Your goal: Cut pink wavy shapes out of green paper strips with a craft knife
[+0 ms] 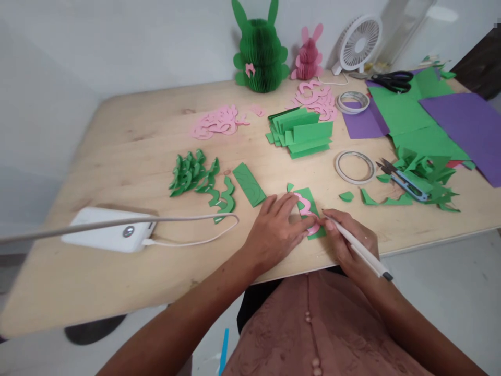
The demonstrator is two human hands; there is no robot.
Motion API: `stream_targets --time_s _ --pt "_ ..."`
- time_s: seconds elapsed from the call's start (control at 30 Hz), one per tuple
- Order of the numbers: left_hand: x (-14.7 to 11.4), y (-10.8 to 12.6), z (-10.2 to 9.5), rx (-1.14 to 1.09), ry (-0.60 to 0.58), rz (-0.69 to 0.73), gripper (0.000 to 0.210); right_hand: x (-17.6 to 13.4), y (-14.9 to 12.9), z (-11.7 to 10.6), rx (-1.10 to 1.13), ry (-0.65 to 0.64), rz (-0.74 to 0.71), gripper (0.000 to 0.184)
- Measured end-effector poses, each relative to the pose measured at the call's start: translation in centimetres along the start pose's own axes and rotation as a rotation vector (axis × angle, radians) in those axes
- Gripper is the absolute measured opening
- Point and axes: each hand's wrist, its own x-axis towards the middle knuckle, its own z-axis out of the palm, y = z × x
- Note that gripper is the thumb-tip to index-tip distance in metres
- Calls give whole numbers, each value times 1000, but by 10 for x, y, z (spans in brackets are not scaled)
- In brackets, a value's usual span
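My left hand [274, 230] lies with fingers stretched out over a pink scalloped paper cutout [303, 203], pressing it onto a green paper strip [318, 233] near the table's front edge. A white pen [358, 245] is gripped in my right hand [350, 235], its tip end by the right side of the strip. Left of these lies another green rectangle [249, 184] with curved lines drawn on it. Beyond that sit several green scalloped cutouts [191, 172], one of them nearest my left hand.
A white power bank [109, 230] with a cable lies left. Green strips [303, 130], pink cutouts [219, 122] and tape rolls [355, 167] lie ahead. Blue snips [407, 183] rest among green scraps; black scissors [393, 81], paper bunnies [262, 57] and a fan [360, 44] are behind.
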Motion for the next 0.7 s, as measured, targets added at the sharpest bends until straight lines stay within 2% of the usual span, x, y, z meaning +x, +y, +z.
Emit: stream_targets --time_s 0.23,0.7 --pt "0 1 0 3 -9 1 25 0 4 2 -108 56 -129 18" --pt "0 -1 0 16 -10 6 26 2 0 4 -196 88 -160 17"
